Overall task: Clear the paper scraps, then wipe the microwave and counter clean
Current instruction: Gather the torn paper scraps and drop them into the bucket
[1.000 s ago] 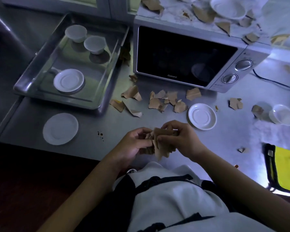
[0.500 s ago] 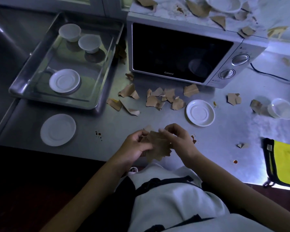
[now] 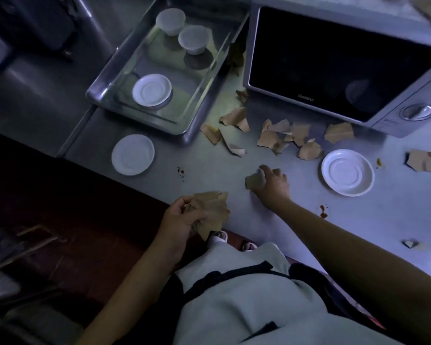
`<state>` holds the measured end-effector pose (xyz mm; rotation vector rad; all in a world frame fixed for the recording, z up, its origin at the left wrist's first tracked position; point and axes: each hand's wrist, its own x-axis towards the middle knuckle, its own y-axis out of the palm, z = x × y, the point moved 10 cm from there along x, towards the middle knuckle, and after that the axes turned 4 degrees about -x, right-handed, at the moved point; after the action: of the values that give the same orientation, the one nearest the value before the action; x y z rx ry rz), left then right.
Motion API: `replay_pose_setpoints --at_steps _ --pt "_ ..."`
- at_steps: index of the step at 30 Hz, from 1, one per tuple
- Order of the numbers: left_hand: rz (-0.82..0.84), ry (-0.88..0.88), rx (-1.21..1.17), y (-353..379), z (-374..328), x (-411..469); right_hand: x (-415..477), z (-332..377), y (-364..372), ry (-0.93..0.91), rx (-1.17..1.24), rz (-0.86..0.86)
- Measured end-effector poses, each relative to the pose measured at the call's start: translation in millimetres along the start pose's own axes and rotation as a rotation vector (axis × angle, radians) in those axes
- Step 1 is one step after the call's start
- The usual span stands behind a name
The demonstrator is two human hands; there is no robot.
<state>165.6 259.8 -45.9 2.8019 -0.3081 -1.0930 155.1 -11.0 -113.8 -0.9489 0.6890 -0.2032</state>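
Observation:
My left hand (image 3: 182, 217) grips a bunch of brown paper scraps (image 3: 213, 210) at the counter's front edge. My right hand (image 3: 271, 181) reaches forward on the steel counter (image 3: 234, 170), its fingers curled on a single brown scrap (image 3: 253, 181). Several more torn scraps (image 3: 284, 138) lie scattered in front of the silver microwave (image 3: 334, 63), one scrap (image 3: 422, 160) farther right and a small one (image 3: 409, 244) near the front. Brown stains (image 3: 323, 212) and dark spots (image 3: 181, 171) mark the counter. More scraps (image 3: 427, 7) lie on the microwave's top.
A steel tray (image 3: 187, 130) at the back left holds two white cups (image 3: 182, 28) and a saucer (image 3: 151, 90). One white saucer (image 3: 133, 154) sits in front of the tray, another (image 3: 347, 172) right of my right hand. Dark floor lies left of the counter.
My hands have parted: the left keeps the bunch of scraps and moved left, the right reached forward onto a loose scrap. The camera turned left and closer.

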Motion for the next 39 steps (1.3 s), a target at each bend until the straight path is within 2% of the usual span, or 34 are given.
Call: replay_pose_setpoints --at_steps 3,7,14,22,26,29,32,34,39 --pt "-0.051 0.012 -0.026 -13.5 5.3 -12.3 12.5 10.4 3.4 -0.04 -0.026 0.004" --pt "-0.104 0.016 -0.036 -21.6 13.9 -24.9 14.1 9.2 6.2 -0.059 0.094 0.032" --pt "-0.131 0.019 -0.029 -14.9 24.7 -36.2 -1.2 -16.1 -4.3 -0.085 0.156 -0.043" --pt "-0.138 0.029 -0.03 0.9 32.6 -41.2 -30.0 -26.9 -37.0 -0.071 0.615 -0.022" --pt "-0.134 0.044 -0.02 10.3 34.8 -43.3 -55.3 -23.9 -51.3 -0.098 0.785 0.074" --pt "-0.118 0.057 -0.008 18.4 38.1 -45.8 -78.6 -10.7 -55.8 -0.164 0.964 0.264" --pt "-0.075 0.073 0.01 31.0 40.9 -47.7 -101.7 7.6 -62.5 -0.3 1.012 0.402" --pt "-0.049 0.087 0.026 40.9 41.7 -48.0 -114.7 16.8 -71.3 -0.398 0.98 0.38" --pt "0.066 0.149 0.073 77.4 35.9 -50.0 -134.7 20.3 -90.7 -0.543 0.781 0.123"
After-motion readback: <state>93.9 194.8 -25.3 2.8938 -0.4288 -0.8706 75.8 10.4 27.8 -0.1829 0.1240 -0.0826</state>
